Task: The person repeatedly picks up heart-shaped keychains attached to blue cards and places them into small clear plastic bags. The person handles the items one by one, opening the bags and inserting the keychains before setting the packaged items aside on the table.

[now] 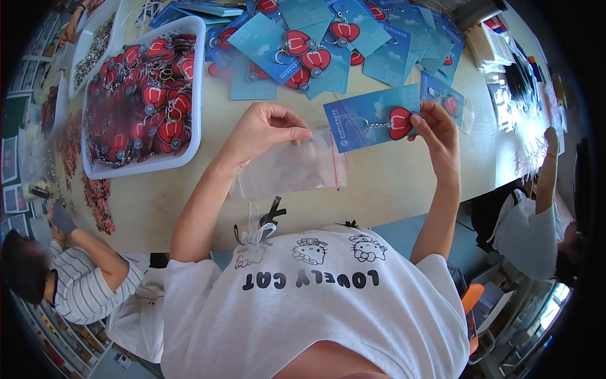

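Note:
My right hand (pixel 440 134) pinches the right end of a blue card (pixel 344 123) together with a red heart-like keychain (pixel 399 123). The keychain lies on the card, its chain and ring stretched toward the left. Thumb and fingers of my left hand (pixel 268 129) are closed on the edge of a clear zip bag (pixel 284 169) that hangs low over the table. The red-lined side of the bag is beside the card's left end; whether the two touch I cannot tell.
A white bin (pixel 197 107) full of red keychains stands at the left. Cards (pixel 255 91) with keychains on them are heaped at the back. Bagged card (pixel 457 95) lies beyond my right hand. Co-workers sit left (pixel 95 278) and right (pixel 524 227); loose small parts (pixel 98 202) lie near the bin.

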Demonstrator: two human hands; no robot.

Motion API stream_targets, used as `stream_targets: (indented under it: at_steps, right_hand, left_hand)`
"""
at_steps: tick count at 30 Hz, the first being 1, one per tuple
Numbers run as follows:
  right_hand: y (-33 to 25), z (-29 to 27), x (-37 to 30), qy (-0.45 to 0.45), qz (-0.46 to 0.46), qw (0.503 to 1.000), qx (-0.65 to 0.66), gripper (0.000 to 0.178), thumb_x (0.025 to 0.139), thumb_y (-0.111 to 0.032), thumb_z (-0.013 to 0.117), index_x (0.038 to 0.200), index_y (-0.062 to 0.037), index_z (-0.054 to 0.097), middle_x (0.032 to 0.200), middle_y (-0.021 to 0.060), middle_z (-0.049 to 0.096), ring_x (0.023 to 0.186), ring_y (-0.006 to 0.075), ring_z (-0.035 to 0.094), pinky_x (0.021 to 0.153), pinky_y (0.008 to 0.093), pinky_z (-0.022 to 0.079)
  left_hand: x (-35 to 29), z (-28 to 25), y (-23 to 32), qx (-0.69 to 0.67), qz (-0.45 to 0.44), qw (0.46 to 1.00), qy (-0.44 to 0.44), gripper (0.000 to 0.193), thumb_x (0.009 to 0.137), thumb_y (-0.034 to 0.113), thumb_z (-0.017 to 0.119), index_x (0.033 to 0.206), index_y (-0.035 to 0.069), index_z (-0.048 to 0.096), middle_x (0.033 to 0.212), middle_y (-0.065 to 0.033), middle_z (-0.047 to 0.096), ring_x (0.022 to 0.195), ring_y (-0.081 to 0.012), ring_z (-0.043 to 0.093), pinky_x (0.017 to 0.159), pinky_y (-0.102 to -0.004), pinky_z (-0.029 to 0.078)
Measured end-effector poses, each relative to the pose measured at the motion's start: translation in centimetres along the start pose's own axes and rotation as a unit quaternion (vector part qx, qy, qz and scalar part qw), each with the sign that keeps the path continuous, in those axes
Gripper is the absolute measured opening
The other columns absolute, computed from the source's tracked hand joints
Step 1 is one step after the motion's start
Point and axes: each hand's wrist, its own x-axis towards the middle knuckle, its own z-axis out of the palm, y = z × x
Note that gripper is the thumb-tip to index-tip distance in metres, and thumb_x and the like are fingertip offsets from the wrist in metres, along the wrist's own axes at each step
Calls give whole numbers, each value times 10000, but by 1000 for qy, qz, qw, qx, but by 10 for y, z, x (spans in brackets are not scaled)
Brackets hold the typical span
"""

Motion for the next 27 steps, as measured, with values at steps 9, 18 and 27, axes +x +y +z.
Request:
stream_targets:
  at_steps: [9, 18, 27]
  right_hand:
    - [-2, 46, 9, -63, 52, 997, -4, 256, 882, -93, 666, 1081, 14, 548, 867, 75, 695, 845, 87, 631, 740, 216, 449]
    - [4, 54, 5, -90, 102, 991, -14, 150, 833, -86, 711, 823, -11, 581, 845, 79, 694, 783, 73, 610, 714, 220, 456]
    - [11, 62, 4, -125, 93, 985, -78, 79, 802, -105, 734, 813, -30, 710, 834, 8, 693, 681, 72, 562, 606, 208, 420]
  left_hand:
    - [6, 8, 0, 79, 36, 996, -20, 195, 780, 99, 758, 908, -34, 694, 794, -38, 696, 696, -48, 607, 636, -200, 467]
    - [5, 13, -1, 48, 23, 995, -83, 276, 785, 81, 746, 1014, -42, 653, 843, -55, 701, 709, -47, 603, 655, -217, 484]
    - [5, 16, 10, 71, 10, 996, -55, 355, 784, 99, 750, 1085, -35, 619, 799, -71, 706, 686, -45, 600, 628, -214, 475]
